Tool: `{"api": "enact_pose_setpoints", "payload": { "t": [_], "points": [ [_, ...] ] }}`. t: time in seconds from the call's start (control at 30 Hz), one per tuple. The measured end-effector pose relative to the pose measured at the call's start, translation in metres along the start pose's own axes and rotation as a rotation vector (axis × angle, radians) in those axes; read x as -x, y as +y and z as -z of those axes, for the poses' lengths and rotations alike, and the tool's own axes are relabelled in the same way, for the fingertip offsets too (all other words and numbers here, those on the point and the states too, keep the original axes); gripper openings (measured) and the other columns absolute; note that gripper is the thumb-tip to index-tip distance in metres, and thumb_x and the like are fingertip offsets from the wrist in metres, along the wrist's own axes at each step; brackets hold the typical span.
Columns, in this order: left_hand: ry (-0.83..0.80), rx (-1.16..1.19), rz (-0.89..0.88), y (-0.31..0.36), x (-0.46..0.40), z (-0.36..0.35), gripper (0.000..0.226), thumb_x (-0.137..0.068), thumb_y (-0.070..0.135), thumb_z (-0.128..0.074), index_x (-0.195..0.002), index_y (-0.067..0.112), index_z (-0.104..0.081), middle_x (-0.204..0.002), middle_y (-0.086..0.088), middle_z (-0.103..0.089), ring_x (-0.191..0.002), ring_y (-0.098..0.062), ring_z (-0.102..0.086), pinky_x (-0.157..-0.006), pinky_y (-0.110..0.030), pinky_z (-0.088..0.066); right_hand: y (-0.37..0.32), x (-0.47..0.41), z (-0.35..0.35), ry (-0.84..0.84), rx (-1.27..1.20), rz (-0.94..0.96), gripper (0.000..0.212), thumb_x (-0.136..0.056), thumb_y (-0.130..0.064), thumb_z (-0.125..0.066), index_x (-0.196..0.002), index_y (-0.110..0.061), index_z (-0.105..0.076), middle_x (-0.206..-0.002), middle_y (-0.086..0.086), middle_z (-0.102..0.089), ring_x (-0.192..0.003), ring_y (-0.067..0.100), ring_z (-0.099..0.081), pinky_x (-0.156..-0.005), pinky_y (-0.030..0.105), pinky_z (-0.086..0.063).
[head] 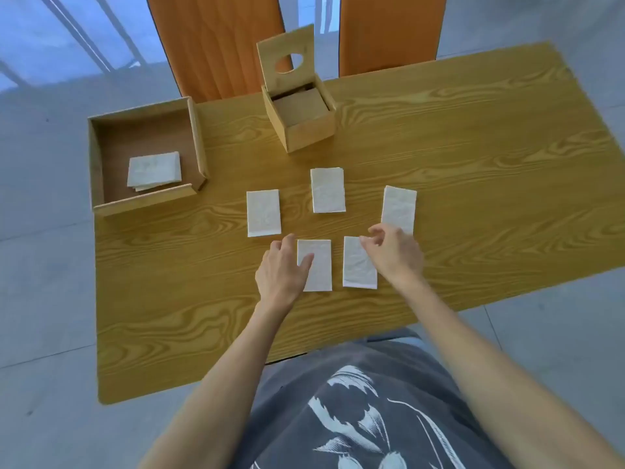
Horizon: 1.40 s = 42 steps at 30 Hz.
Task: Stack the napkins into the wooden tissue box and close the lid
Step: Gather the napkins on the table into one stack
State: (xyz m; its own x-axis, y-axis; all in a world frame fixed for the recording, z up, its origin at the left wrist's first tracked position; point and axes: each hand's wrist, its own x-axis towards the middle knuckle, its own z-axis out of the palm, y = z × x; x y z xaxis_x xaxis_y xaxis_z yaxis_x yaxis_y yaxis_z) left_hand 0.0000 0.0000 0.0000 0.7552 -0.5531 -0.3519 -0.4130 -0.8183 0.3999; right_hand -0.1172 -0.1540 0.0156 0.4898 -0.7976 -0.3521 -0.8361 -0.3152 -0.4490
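Observation:
The wooden tissue box [309, 130] stands at the back of the table, its lid [285, 59] with an oval hole tipped up and open. Several white folded napkins lie flat in front of me: one at the left [263, 213], one in the middle [327, 190], one at the right [399, 208], and two nearest me [319, 262] [356, 265]. My left hand [282, 269] rests with its thumb on the near-left napkin, fingers apart. My right hand [394, 252] hovers over the near-right napkin, fingers loosely curled, holding nothing.
An open wooden tray [199, 140] at the left holds a small stack of napkins [154, 170]. Two orange chair backs [216, 38] [389, 32] stand behind the wooden table [473, 164]. Grey floor surrounds it.

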Motion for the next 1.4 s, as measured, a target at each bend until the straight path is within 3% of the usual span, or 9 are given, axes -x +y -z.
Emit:
{"api": "enact_pose_setpoints", "payload": {
  "t": [0.17,0.4,0.63,0.77,0.9,1.0,1.1,1.23,1.4],
  "points": [
    [0.016,-0.038,0.084,-0.004,0.005,-0.015,0.065,-0.091,0.051,-0.060,-0.142,0.014,-0.046,-0.134,-0.011,-0.054,-0.121,-0.030,-0.054,-0.091,-0.042,-0.048,0.003,0.003,-0.010,-0.002,0.057,-0.160,0.049,-0.091,-0.049,-0.061,-0.129,-0.017,-0.058,-0.123,0.004,-0.066,-0.108,0.027,-0.064,-0.083,0.040,-0.054],
    [0.006,0.050,0.222,0.005,0.003,-0.023,0.061,-0.084,0.054,-0.069,-0.125,0.012,-0.053,-0.122,-0.008,-0.057,-0.114,-0.028,-0.055,-0.085,-0.041,-0.049,0.007,0.013,-0.023,-0.001,0.116,-0.287,0.069,-0.084,-0.055,-0.068,-0.134,-0.011,-0.049,-0.131,0.011,-0.056,-0.112,0.031,-0.061,-0.079,0.039,-0.049],
    [-0.036,0.177,0.313,0.007,-0.001,-0.021,0.050,-0.087,0.042,-0.071,-0.125,0.013,-0.055,-0.123,-0.006,-0.054,-0.114,-0.026,-0.055,-0.077,-0.035,-0.043,0.007,0.013,-0.032,0.017,0.071,-0.272,0.049,-0.085,-0.046,-0.071,-0.120,-0.014,-0.058,-0.117,0.008,-0.062,-0.100,0.027,-0.063,-0.072,0.035,-0.050],
    [-0.028,0.343,0.318,-0.004,-0.003,-0.017,0.027,-0.090,0.033,-0.066,-0.113,0.019,-0.059,-0.107,0.002,-0.068,-0.098,-0.022,-0.066,-0.078,-0.038,-0.054,0.012,0.013,-0.034,0.041,-0.041,-0.235,0.031,-0.089,-0.030,-0.070,-0.114,-0.014,-0.062,-0.105,0.005,-0.072,-0.092,0.024,-0.066,-0.066,0.030,-0.045],
    [-0.063,0.491,0.340,-0.014,-0.006,-0.012,0.030,-0.089,0.032,-0.069,-0.116,0.023,-0.059,-0.096,0.008,-0.070,-0.091,-0.016,-0.068,-0.079,-0.039,-0.057,0.016,0.013,-0.031,0.025,-0.220,-0.187,0.026,-0.089,-0.024,-0.072,-0.111,-0.009,-0.068,-0.101,0.002,-0.073,-0.086,0.015,-0.063,-0.070,0.028,-0.046],
    [-0.087,0.606,0.385,-0.019,-0.008,-0.012,0.027,-0.088,0.030,-0.071,-0.114,0.022,-0.065,-0.097,0.006,-0.072,-0.088,-0.014,-0.069,-0.080,-0.040,-0.059,0.013,0.013,-0.029,-0.033,-0.568,-0.213,0.030,-0.088,-0.020,-0.074,-0.115,-0.008,-0.068,-0.103,0.004,-0.075,-0.090,0.016,-0.072,-0.078,0.033,-0.059],
    [-0.108,0.675,0.410,-0.025,-0.011,-0.014,0.025,-0.088,0.029,-0.072,-0.111,0.020,-0.070,-0.100,0.004,-0.074,-0.093,-0.015,-0.070,-0.085,-0.041,-0.058,0.004,0.012,-0.030,-0.136,-0.803,-0.234,0.026,-0.087,-0.016,-0.075,-0.111,-0.009,-0.069,-0.098,0.007,-0.077,-0.085,0.016,-0.075,-0.072,0.034,-0.062],
    [-0.124,0.747,0.414,-0.029,-0.013,-0.015,0.027,-0.089,0.027,-0.072,-0.113,0.015,-0.072,-0.105,0.001,-0.073,-0.097,-0.016,-0.068,-0.088,-0.036,-0.057,-0.013,0.012,-0.040,-0.267,-0.834,-0.196,0.025,-0.086,-0.011,-0.075,-0.109,-0.006,-0.068,-0.090,0.003,-0.075,-0.071,0.006,-0.074,-0.057,0.021,-0.057],
    [-0.143,0.794,0.406,-0.031,-0.013,-0.016,0.027,-0.091,0.027,-0.069,-0.114,0.013,-0.073,-0.108,-0.002,-0.075,-0.099,-0.018,-0.070,-0.092,-0.040,-0.057,-0.018,0.009,-0.064,-0.298,-0.723,-0.213,0.037,-0.083,-0.016,-0.079,-0.114,-0.001,-0.068,-0.097,0.009,-0.077,-0.087,0.018,-0.075,-0.078,0.041,-0.062]
  ]
}}
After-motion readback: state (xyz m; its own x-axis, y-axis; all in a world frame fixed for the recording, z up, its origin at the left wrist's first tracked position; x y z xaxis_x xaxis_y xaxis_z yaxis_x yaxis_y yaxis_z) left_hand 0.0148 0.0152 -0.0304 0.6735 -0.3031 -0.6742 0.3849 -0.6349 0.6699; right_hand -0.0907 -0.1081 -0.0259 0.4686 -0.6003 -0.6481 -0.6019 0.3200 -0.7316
